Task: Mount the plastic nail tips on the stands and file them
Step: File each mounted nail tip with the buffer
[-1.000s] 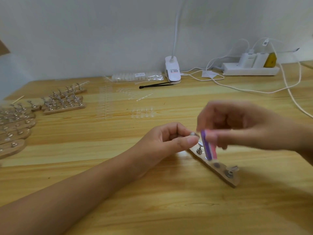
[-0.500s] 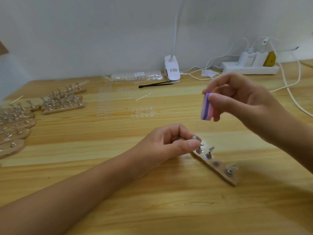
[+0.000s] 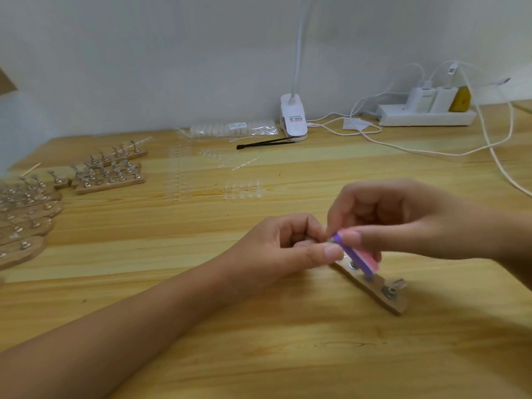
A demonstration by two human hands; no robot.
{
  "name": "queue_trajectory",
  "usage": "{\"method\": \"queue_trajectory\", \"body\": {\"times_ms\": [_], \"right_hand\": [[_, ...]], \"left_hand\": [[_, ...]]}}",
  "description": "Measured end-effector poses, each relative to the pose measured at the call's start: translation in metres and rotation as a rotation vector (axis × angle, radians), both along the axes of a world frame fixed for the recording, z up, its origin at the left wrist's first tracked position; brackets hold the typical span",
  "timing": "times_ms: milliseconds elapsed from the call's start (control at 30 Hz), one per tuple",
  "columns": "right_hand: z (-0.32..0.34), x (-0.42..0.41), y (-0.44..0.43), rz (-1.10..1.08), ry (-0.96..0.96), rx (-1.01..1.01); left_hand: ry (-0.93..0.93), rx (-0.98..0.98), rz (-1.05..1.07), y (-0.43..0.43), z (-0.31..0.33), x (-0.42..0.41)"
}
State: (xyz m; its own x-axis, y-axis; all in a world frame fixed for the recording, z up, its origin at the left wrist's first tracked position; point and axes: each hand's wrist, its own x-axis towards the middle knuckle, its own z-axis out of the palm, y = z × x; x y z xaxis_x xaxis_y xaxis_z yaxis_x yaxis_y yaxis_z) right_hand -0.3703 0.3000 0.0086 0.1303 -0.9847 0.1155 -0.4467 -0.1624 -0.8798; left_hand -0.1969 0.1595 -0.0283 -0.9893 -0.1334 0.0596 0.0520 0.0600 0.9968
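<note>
A small wooden stand base lies on the table in front of me, with metal pegs and a clear nail tip on its near end. My left hand pinches a small metal stand piece between thumb and forefinger, just above the base's far end; the piece is mostly hidden. My right hand grips a purple and pink file block, whose upper end touches the spot pinched by my left fingers.
Several wooden stand bases with mounted tips lie at the far left. Clear nail tip strips sit mid-table. A bag of tips, black tweezers, a clip lamp, a power strip and white cables line the back.
My right hand had lifted the file block up and away half a second ago; now it has come back down against the piece in my left fingers. The left hand barely moved.
</note>
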Motion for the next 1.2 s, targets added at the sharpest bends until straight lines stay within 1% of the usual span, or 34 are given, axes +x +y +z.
{"method": "queue_trajectory", "body": {"times_ms": [100, 133, 167, 267, 300, 333, 367, 433, 467, 533, 633, 667, 733, 833, 867, 900, 933, 1000, 1033, 1067, 1167, 1200], "right_hand": [[0.0, 0.003, -0.007, -0.241, -0.115, -0.257], [0.003, 0.0, -0.006, -0.287, -0.14, -0.29], [0.006, -0.004, -0.004, -0.277, -0.131, -0.27], [0.008, -0.006, 0.003, -0.023, -0.014, -0.02], [0.004, -0.002, 0.002, 0.01, 0.014, 0.01], [-0.001, 0.003, -0.001, -0.016, 0.024, -0.022], [-0.006, 0.007, -0.004, -0.078, 0.009, -0.098], [-0.008, 0.011, -0.008, -0.205, -0.06, -0.252], [-0.005, 0.009, -0.008, -0.241, -0.089, -0.285], [0.0, 0.002, -0.003, -0.215, -0.058, -0.245], [-0.001, 0.005, 0.0, -0.071, 0.021, -0.11], [-0.004, 0.01, -0.002, -0.081, 0.037, -0.116], [-0.01, 0.022, -0.008, -0.155, 0.029, -0.201], [-0.006, 0.018, -0.011, -0.28, -0.044, -0.31], [-0.003, 0.009, -0.01, -0.316, -0.02, -0.303], [0.002, -0.001, -0.008, -0.356, 0.036, -0.255], [0.003, -0.013, -0.006, -0.401, 0.143, -0.173], [-0.001, -0.034, -0.003, -0.499, 0.45, 0.008], [-0.005, -0.043, -0.002, -0.542, 0.583, 0.067], [-0.009, -0.049, -0.002, -0.562, 0.653, 0.116], [-0.015, -0.053, -0.005, -0.565, 0.714, 0.267], [-0.017, -0.055, -0.006, -0.578, 0.788, 0.275]], "left_hand": [[0.002, -0.01, -0.001, 0.0, -0.002, -0.001], [-0.001, -0.022, -0.014, 0.001, -0.002, -0.001], [-0.001, -0.028, -0.02, 0.002, -0.003, -0.001], [-0.007, -0.042, -0.026, 0.001, -0.002, -0.001], [-0.014, -0.071, -0.028, 0.001, -0.002, -0.001], [-0.023, -0.1, -0.031, 0.001, -0.002, -0.001], [-0.029, -0.117, -0.035, 0.001, -0.003, -0.001], [-0.031, -0.122, -0.049, 0.002, -0.004, -0.001], [-0.031, -0.118, -0.054, 0.002, -0.005, -0.002], [-0.031, -0.101, -0.051, 0.001, -0.006, -0.002], [-0.026, -0.109, -0.064, 0.001, -0.005, -0.001], [-0.025, -0.131, -0.073, 0.001, -0.004, 0.0], [-0.025, -0.149, -0.072, 0.001, -0.004, -0.001], [-0.012, -0.101, -0.035, 0.002, -0.006, -0.002], [-0.005, -0.083, -0.018, 0.002, -0.005, -0.002], [0.0, -0.069, 0.0, 0.002, -0.004, -0.002], [0.006, -0.058, 0.013, 0.002, -0.003, -0.001], [0.005, -0.06, 0.024, 0.002, 0.0, -0.001], [0.003, -0.073, 0.028, 0.002, 0.001, -0.001], [0.006, -0.083, 0.034, 0.002, 0.001, -0.001], [0.013, -0.078, 0.053, 0.001, 0.0, -0.002], [0.007, -0.077, 0.054, 0.001, 0.0, -0.002]]}}
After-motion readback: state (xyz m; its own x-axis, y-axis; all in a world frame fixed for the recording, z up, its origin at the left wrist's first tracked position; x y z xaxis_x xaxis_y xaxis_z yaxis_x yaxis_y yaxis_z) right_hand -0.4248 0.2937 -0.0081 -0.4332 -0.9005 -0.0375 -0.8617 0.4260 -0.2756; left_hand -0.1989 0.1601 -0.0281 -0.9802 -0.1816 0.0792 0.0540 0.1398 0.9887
